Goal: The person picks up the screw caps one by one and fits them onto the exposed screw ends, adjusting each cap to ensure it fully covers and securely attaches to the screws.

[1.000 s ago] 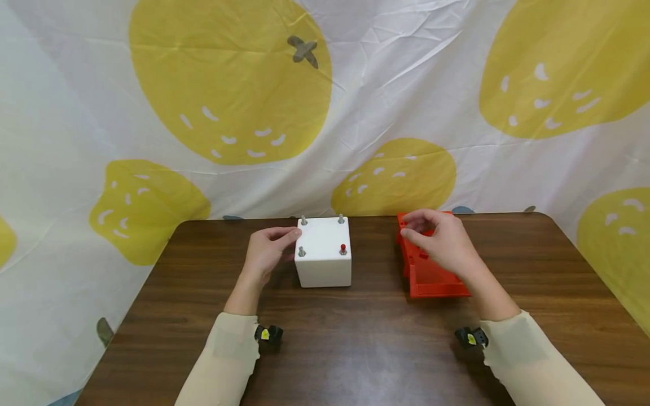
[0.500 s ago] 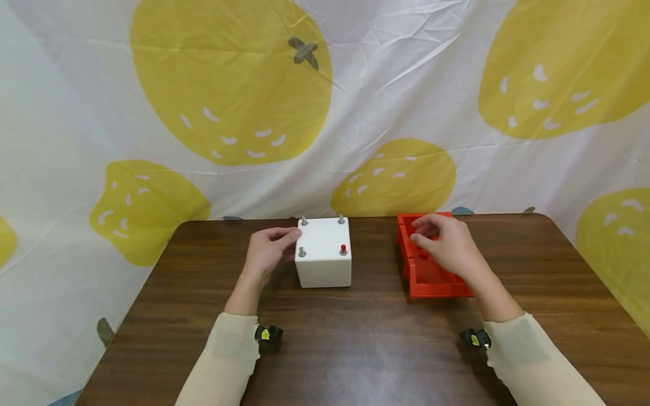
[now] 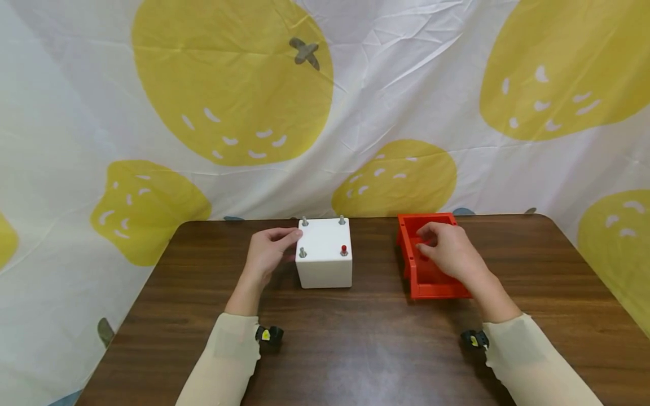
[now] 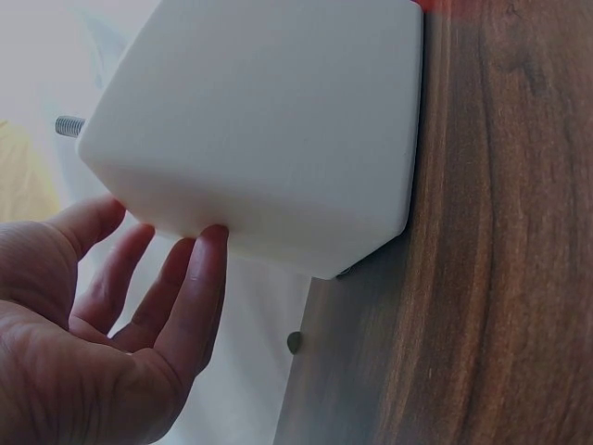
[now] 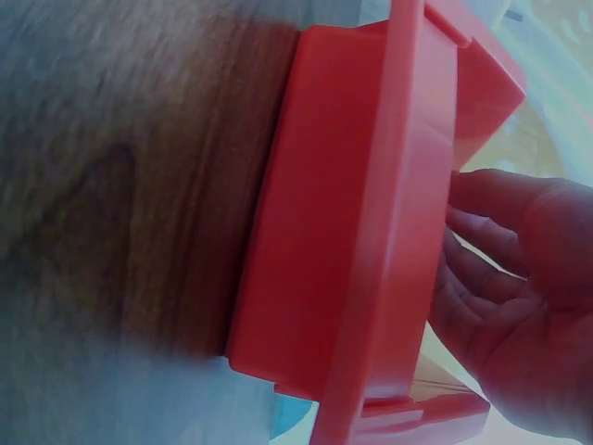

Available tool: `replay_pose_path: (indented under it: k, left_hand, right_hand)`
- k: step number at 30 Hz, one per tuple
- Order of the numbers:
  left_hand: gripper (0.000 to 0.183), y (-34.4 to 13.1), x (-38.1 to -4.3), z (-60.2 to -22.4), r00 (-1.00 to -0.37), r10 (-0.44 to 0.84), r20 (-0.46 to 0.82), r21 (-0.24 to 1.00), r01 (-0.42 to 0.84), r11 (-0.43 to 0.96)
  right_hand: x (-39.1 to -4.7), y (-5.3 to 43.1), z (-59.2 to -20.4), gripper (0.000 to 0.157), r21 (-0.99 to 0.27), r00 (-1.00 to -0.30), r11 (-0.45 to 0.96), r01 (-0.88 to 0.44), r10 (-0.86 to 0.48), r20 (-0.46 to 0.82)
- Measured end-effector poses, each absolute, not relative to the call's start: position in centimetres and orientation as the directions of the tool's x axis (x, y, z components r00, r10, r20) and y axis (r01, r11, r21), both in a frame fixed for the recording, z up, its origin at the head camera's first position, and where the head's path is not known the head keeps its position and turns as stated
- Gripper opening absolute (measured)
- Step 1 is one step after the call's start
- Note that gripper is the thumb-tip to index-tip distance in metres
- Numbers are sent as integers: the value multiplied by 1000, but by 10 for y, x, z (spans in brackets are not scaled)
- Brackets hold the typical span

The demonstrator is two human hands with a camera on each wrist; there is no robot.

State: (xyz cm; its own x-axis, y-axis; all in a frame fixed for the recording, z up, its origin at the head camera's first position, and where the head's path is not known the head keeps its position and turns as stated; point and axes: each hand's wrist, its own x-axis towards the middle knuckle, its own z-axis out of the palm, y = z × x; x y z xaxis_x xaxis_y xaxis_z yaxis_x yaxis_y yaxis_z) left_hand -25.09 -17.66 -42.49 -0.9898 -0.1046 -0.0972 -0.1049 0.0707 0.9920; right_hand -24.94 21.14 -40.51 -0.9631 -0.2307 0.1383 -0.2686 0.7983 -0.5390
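A white block (image 3: 325, 274) stands on the table, with a threaded metal bolt at each top corner. The near-right bolt bears a small red cap (image 3: 344, 248); the near-left bolt (image 3: 302, 253) and the two far ones are bare. My left hand (image 3: 266, 251) rests its extended fingertips against the block's left side, as the left wrist view also shows. Over the open red bin (image 3: 439, 291), my right hand (image 3: 449, 251) dips in with loosely bent fingers, thumb and forefinger apart. In the right wrist view the bin's wall (image 5: 320, 204) hides the fingertips.
The brown wooden table (image 3: 376, 344) carries the block left of the bin, with a gap between them. A white curtain (image 3: 244, 192) with yellow fruit prints hangs right behind the table's far edge. Each wrist wears a black camera (image 3: 270, 335).
My right hand has shifted slightly right and sunk lower into the red bin, its fingers bending a little more. The left hand stays on the white block.
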Motion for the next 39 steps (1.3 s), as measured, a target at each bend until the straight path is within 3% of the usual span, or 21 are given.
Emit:
replay_pose_path:
  k: [9,16,21,39]
  left_hand:
    - [30,-176,-253,-427,-989,-107,-103,994,-107,29]
    - [31,-175,-253,-425,-989,-104,-104,993,-108,38]
    - [32,-176,-253,-425,-989,-105,-108,993,-113,45]
    - [29,-176,-251,-423,-987,-109,-117,992,-122,40]
  right_hand:
    - [-254,209,-413,24,-363,-952,880,-307,-286,112]
    - [-257,205,-417,1,-315,-961,909,-273,-270,55]
    - [-259,202,-415,12,-314,-972,924,-219,-236,-17]
    - [-260,201,-420,15,-265,-972,947,-184,-216,-94]
